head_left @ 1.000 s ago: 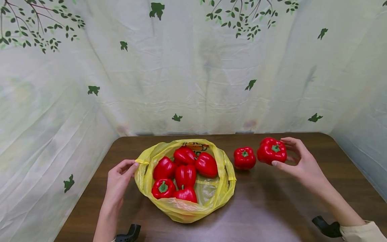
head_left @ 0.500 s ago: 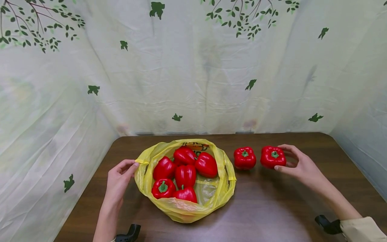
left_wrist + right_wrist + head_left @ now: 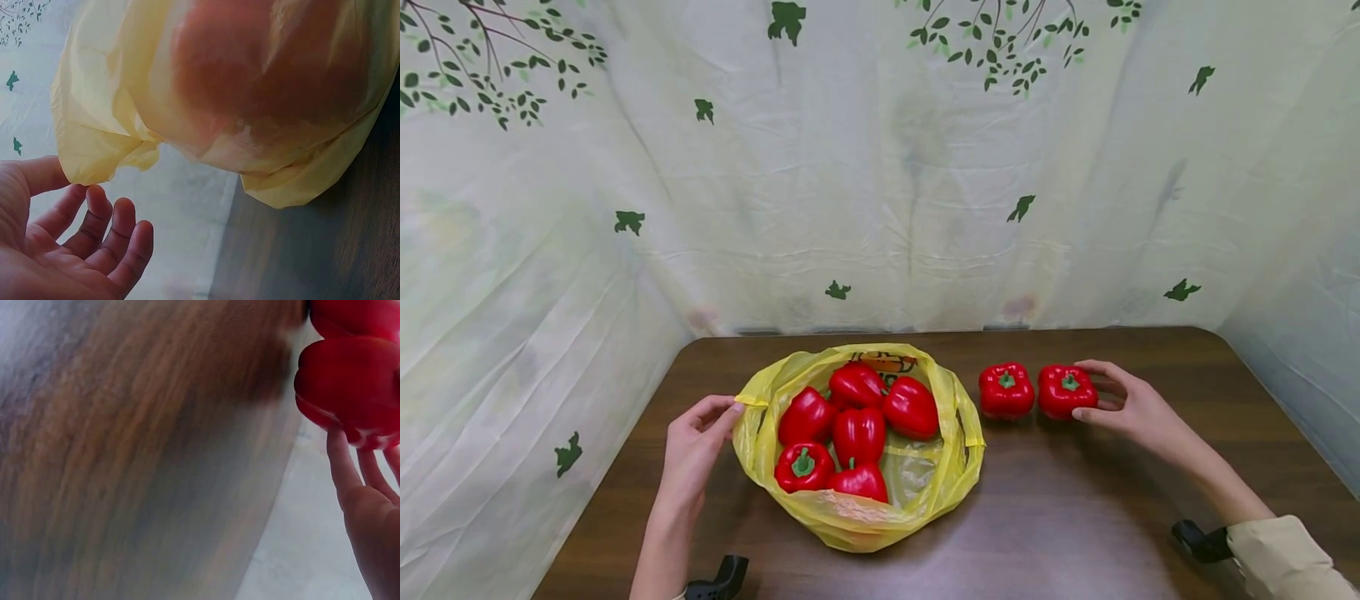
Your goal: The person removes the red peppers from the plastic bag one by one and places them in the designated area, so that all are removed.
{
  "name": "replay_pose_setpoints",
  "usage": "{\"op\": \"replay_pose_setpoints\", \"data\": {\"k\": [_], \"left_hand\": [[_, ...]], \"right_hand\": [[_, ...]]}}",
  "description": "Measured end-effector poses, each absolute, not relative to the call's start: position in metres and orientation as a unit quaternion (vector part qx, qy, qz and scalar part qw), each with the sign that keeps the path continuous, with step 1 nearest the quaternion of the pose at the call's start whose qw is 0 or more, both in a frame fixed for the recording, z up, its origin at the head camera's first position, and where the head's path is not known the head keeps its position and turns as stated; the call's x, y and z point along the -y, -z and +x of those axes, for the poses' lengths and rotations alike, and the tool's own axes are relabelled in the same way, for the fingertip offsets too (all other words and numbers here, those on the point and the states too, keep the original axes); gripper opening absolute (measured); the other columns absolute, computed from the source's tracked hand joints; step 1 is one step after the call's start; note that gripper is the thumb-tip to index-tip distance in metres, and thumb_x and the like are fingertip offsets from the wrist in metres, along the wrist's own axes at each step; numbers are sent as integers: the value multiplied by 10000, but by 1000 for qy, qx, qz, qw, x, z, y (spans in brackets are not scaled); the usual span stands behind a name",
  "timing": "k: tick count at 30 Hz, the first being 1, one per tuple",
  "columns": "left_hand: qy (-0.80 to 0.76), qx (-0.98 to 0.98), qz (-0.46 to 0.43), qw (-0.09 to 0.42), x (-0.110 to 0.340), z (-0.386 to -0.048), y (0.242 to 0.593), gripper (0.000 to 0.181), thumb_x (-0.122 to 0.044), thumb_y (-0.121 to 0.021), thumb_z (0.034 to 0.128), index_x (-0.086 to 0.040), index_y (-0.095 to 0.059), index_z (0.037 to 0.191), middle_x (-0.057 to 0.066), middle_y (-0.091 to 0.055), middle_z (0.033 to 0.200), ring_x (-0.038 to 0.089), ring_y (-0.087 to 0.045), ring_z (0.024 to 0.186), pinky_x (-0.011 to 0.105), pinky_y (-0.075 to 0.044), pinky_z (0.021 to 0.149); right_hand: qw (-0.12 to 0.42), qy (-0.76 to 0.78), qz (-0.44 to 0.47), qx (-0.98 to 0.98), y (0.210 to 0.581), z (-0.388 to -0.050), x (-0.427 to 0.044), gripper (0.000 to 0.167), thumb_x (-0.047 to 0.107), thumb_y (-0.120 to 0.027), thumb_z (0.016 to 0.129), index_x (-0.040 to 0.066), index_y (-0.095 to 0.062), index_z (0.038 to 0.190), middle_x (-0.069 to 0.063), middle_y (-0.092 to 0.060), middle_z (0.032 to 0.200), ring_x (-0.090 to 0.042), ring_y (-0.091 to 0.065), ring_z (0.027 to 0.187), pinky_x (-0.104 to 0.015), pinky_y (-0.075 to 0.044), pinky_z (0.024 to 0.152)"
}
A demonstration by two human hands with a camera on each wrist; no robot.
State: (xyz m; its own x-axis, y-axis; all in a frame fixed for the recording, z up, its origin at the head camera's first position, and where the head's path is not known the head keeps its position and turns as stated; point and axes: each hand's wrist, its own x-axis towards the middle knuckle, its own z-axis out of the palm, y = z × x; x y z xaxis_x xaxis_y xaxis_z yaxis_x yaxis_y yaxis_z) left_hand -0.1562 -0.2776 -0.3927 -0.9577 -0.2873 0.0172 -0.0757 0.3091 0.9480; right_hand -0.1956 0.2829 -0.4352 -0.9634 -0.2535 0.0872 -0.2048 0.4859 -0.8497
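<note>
Head view, closest stuff first: a beige sleeve [image 3: 1281, 550] with a black wrist mount [image 3: 1202, 543] beside it, over on the right of the desk [image 3: 1037, 517]. Left forearm comes in along the desk's left side, and the left hand [image 3: 694, 442] has the rim of the yellow bag [image 3: 865, 535] pinched between thumb and index finger. Left wrist view shows the other fingers just loosely bent. Bag sits left of the desk's middle, mouth up, six peppers [image 3: 859, 435] inside, with bare plastic showing at its right.

Bit further out is the actual news: right hand [image 3: 1131, 408] reaches in low from the right, thumb on the near side, fingers round the far side of the gripped pepper [image 3: 1066, 392]. Compared with a second ago it's come down and shifted left, so now it's stem up just beside the loose pepper [image 3: 1006, 390]. Looks to me like the setting-down is basically done bar the letting go. Can't tell if those two actually touch. Both are near the desk's far edge, closer to the far right corner than the bag is.

Behind that edge hangs a pale leaf-print curtain [image 3: 820, 183].
</note>
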Motion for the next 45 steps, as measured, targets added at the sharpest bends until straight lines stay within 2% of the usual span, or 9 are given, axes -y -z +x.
{"op": "replay_pose_setpoints", "data": {"k": [7, 17, 24, 31, 33, 36, 39, 42, 45], "left_hand": [[575, 806, 107, 92, 278, -156, 392, 344, -274, -648, 963, 10, -637, 1156, 0, -615, 1016, 146, -571, 867, 220, -503, 742], [579, 803, 98, 96, 278, -155, 391, 333, -253, -650, 963, 29, -636, 1138, -13, -624, 981, 134, -577, 834, 219, -504, 719], [575, 806, 105, 91, 278, -156, 392, 337, -261, -643, 966, 16, -633, 1159, 7, -614, 1016, 143, -570, 857, 219, -502, 733], [575, 806, 112, 86, 278, -156, 391, 338, -266, -643, 966, 7, -634, 1166, 14, -610, 1035, 149, -571, 870, 222, -502, 745], [575, 806, 110, 86, 278, -156, 391, 339, -266, -644, 966, 9, -635, 1166, 13, -612, 1033, 148, -573, 869, 222, -503, 746], [576, 806, 108, 86, 277, -156, 391, 340, -265, -643, 967, 10, -634, 1166, 14, -613, 1034, 148, -574, 872, 222, -505, 746], [577, 805, 107, 86, 277, -156, 391, 341, -266, -642, 967, 13, -634, 1164, 18, -613, 1033, 147, -574, 874, 222, -505, 745], [577, 805, 108, 87, 277, -155, 391, 339, -264, -642, 967, 16, -635, 1159, 18, -615, 1025, 146, -575, 867, 224, -504, 742], [576, 805, 107, 88, 277, -155, 391, 344, -270, -640, 968, 21, -640, 1152, 4, -619, 1009, 141, -572, 853, 234, -502, 744]], "right_hand": [[37, 475, -136, -868, 437, -201, -283, 637, 268, -717, 911, 128, -419, 1457, -191, -476, 1408, -426, -514, 1223, -292, -536, 788], [34, 470, -148, -869, 442, -203, -280, 648, 251, -721, 903, 96, -408, 1449, -207, -461, 1406, -444, -490, 1232, -271, -527, 811], [41, 469, -148, -870, 444, -202, -278, 757, 243, -759, 865, 55, -348, 1472, -233, -404, 1444, -470, -430, 1277, -436, -517, 896], [18, 463, -153, -873, 439, -200, -280, 799, 239, -771, 850, 83, -326, 1496, -198, -411, 1458, -416, -447, 1269, -505, -498, 912], [2, 461, -156, -874, 436, -199, -280, 793, 236, -769, 852, 107, -330, 1500, -180, -417, 1457, -396, -448, 1263, -467, -503, 922], [-23, 461, -163, -872, 431, -197, -279, 780, 214, -765, 861, 137, -335, 1508, -145, -412, 1465, -386, -423, 1279, -289, -476, 952], [-49, 454, -169, -874, 424, -195, -275, 774, 199, -770, 862, 165, -347, 1510, -118, -397, 1479, -368, -397, 1295, -112, -378, 944], [-73, 447, -166, -876, 416, -192, -267, 762, 200, -781, 855, 205, -373, 1499, -90, -394, 1481, -337, -390, 1303, -60, -321, 931], [-105, 430, -174, -880, 409, -189, -258, 761, 186, -803, 834, 226, -405, 1481, -61, -409, 1463, -303, -413, 1270, -63, -300, 934]]}}
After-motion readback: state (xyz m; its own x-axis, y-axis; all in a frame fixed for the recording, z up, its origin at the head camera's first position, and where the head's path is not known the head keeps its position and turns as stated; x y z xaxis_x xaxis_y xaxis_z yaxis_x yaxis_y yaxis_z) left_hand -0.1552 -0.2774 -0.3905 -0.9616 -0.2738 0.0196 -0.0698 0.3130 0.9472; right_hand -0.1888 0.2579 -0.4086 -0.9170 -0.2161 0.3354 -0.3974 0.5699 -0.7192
